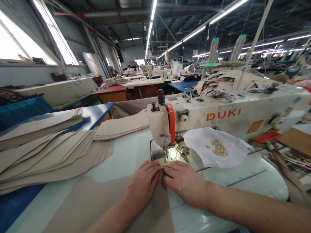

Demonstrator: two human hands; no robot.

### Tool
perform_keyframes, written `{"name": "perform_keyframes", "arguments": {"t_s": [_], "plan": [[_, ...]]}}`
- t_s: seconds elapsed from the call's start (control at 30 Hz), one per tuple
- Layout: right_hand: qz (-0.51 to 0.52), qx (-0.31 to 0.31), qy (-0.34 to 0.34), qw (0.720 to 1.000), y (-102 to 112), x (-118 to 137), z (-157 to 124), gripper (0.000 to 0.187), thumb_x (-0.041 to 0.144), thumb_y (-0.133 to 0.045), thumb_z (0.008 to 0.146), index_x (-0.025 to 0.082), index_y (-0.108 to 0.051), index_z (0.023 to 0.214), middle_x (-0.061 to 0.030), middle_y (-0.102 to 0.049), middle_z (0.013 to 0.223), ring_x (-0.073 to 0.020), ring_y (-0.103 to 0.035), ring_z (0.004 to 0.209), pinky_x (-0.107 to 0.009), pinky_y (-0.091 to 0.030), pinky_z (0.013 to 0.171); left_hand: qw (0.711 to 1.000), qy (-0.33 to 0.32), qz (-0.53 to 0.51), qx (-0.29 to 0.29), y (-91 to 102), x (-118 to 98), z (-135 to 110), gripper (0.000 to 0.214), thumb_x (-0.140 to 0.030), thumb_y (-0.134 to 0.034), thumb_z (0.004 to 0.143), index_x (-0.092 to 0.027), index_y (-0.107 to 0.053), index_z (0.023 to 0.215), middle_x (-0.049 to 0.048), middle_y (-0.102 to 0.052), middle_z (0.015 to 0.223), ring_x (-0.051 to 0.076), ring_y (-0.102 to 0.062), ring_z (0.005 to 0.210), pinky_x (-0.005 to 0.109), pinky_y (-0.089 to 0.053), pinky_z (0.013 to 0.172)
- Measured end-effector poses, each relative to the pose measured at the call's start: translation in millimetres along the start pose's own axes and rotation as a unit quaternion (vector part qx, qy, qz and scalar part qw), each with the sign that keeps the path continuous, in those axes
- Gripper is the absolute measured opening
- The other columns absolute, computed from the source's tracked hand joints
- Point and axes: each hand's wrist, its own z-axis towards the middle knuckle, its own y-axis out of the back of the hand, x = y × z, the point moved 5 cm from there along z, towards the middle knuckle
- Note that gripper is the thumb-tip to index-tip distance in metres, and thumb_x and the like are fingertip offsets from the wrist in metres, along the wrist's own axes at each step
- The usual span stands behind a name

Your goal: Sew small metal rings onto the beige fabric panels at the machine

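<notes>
Two bare forearms, left hand [143,185] and right hand [184,182] (no sleeves, gloves or rings)

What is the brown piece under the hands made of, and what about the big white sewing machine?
The beige piece looks like thin matte fabric or faux leather: it lies flat, cleanly cut, under both hands. The sewing machine seems painted metal: a glossy cream body, chipped and grimy.

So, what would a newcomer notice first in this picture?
Probably the white sewing machine at centre right, with orange lettering, and the left hand and right hand pressing a beige fabric piece flat just before its needle. Next, the beige fabric stacks fanned out on the left.
</notes>
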Motion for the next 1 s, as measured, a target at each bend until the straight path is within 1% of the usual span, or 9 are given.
{"name": "perform_keyframes", "arguments": {"t_s": [0.17, 0.3, 0.4, 0.5, 0.63, 0.8, 1.0], "plan": [[-0.023, 0.008, -0.007, 1.000, -1, -15, 0, 0.006, 0.022, -0.058, 0.087, 0.016, -0.059, 0.085, -0.0031, -0.062, 0.088, -0.0183, -0.054, 0.085, -0.032, -0.043, 0.082, 1.000, -0.012, -0.003, -0.007, -10.0, 6, 12, 0.018, -0.014, -0.044, 0.088, -0.018, -0.061, 0.081, 0.0048, -0.067, 0.082, 0.017, -0.061, 0.077, 0.031, -0.054, 0.072], [-0.025, 0.010, -0.019, 0.999, -4, -28, -1, 0.007, 0.022, -0.056, 0.088, 0.015, -0.059, 0.087, -0.0036, -0.062, 0.092, -0.0181, -0.053, 0.089, -0.031, -0.041, 0.083, 1.000, -0.012, -0.006, -0.011, -18.1, 14, 23, 0.018, -0.016, -0.045, 0.087, -0.018, -0.062, 0.081, 0.0055, -0.068, 0.082, 0.018, -0.062, 0.079, 0.033, -0.054, 0.076], [-0.020, 0.008, -0.029, 0.999, -5, -34, -1, 0.008, 0.022, -0.056, 0.089, 0.015, -0.059, 0.089, -0.0034, -0.062, 0.093, -0.0175, -0.053, 0.089, -0.031, -0.041, 0.083, 1.000, -0.016, -0.006, -0.017, -20.4, 18, 27, 0.019, -0.015, -0.045, 0.087, -0.018, -0.062, 0.080, 0.0058, -0.068, 0.082, 0.018, -0.063, 0.079, 0.033, -0.054, 0.076], [-0.015, 0.002, -0.038, 0.999, -4, -37, 0, 0.007, 0.023, -0.056, 0.089, 0.016, -0.058, 0.088, -0.0024, -0.062, 0.092, -0.0170, -0.053, 0.087, -0.030, -0.040, 0.079, 1.000, -0.019, -0.009, -0.020, -21.0, 20, 30, 0.020, -0.016, -0.045, 0.088, -0.018, -0.063, 0.080, 0.0056, -0.068, 0.083, 0.018, -0.063, 0.079, 0.032, -0.054, 0.074], [-0.006, 0.010, -0.055, 0.998, -3, -40, 1, 0.007, 0.023, -0.056, 0.089, 0.016, -0.057, 0.088, -0.0013, -0.063, 0.093, -0.0168, -0.054, 0.087, -0.030, -0.039, 0.074, 1.000, -0.010, -0.017, -0.023, -21.2, 23, 32, 0.020, -0.019, -0.045, 0.088, -0.019, -0.064, 0.082, 0.0049, -0.069, 0.083, 0.018, -0.063, 0.081, 0.031, -0.055, 0.075], [-0.008, 0.022, -0.064, 0.998, -4, -42, 3, 0.006, 0.021, -0.055, 0.089, 0.016, -0.057, 0.090, -0.0018, -0.063, 0.096, -0.0168, -0.055, 0.088, -0.030, -0.039, 0.073, 1.000, -0.006, -0.019, -0.013, -21.9, 28, 35, 0.020, -0.020, -0.047, 0.086, -0.019, -0.066, 0.082, 0.0048, -0.070, 0.083, 0.018, -0.064, 0.080, 0.030, -0.055, 0.075], [-0.012, 0.022, -0.067, 0.997, -6, -43, 4, 0.005, 0.019, -0.055, 0.089, 0.015, -0.058, 0.091, -0.0028, -0.064, 0.097, -0.0173, -0.055, 0.087, -0.030, -0.040, 0.073, 0.999, -0.011, -0.012, -0.030, -20.1, 28, 37, 0.021, -0.021, -0.046, 0.087, -0.020, -0.066, 0.081, 0.0040, -0.070, 0.080, 0.017, -0.064, 0.076, 0.029, -0.055, 0.072]]}}
